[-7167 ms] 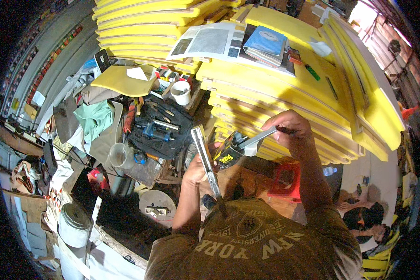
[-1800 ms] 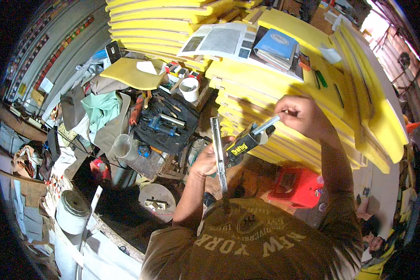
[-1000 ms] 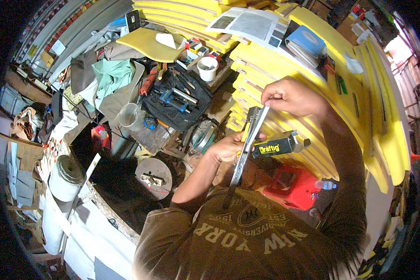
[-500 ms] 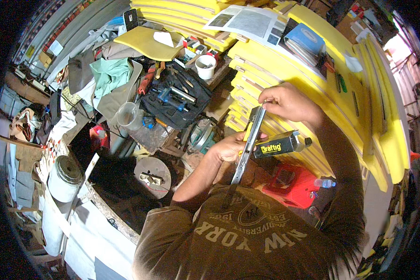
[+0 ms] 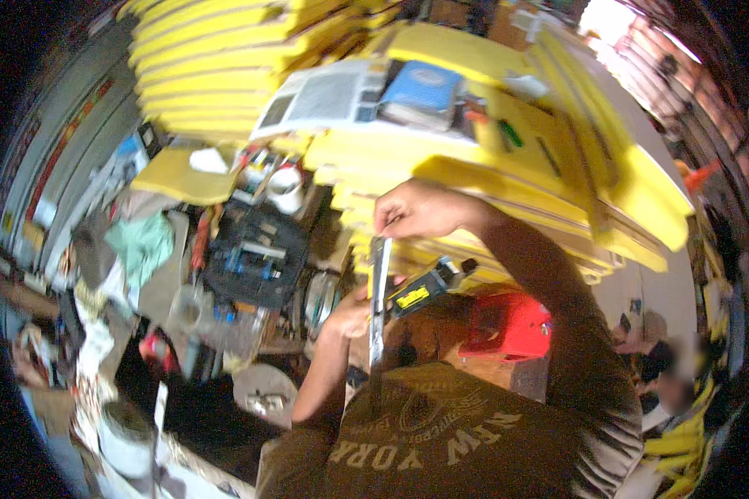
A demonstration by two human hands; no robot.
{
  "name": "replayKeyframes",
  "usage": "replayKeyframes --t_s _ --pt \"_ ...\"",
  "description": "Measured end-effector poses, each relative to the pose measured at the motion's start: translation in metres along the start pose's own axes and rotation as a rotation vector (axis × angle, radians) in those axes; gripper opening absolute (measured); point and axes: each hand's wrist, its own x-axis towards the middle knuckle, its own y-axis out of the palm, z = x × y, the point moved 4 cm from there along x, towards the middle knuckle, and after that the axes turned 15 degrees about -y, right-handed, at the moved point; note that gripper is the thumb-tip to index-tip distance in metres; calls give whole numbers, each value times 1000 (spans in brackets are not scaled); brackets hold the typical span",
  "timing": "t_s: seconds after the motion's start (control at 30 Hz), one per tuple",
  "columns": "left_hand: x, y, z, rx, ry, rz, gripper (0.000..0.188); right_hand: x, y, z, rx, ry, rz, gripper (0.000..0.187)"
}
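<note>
A slim metal rail [image 5: 378, 291] runs outward from in front of a person's brown shirt [image 5: 441, 453], its near part gripped by the fingers of the left hand [image 5: 353, 318], apparently so that its far end is free for the other hand. A black, yellow-marked piece [image 5: 414, 298] sticks out to the right of the rail, seemingly steadied by the same grip; whether the two are joined cannot be told. At the rail's far tip, the right hand [image 5: 408, 212] comes over with fingers closed in a pinch, a hold that seems suited to something thin, though blur hides what lies between them. To the right of the rail, lower down, is a red plastic item [image 5: 508, 323]. To its left, a cluttered bench [image 5: 243, 329] carries a black mat [image 5: 262, 287] with a blue tool [image 5: 245, 263], probably laid there within easy reach, and a white cup [image 5: 285, 191]. Farther left of the rail lies a mint-green cloth [image 5: 141, 244]. Beyond the rail rise stacked yellow foam panels [image 5: 466, 43], their flat top apparently serving as a shelf for a blue book [image 5: 422, 87] and a printed sheet [image 5: 320, 96].
</note>
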Motion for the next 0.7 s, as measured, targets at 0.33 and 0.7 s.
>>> replayKeyframes --t_s 0.33,0.7 --pt "19 14 -6 125 -152 -164 51 -37 -25 55 -279 -247 -139 12" --pt "21 10 -10 212 -3 -89 51 -227 -111 -44 -770 226 -1576 4"
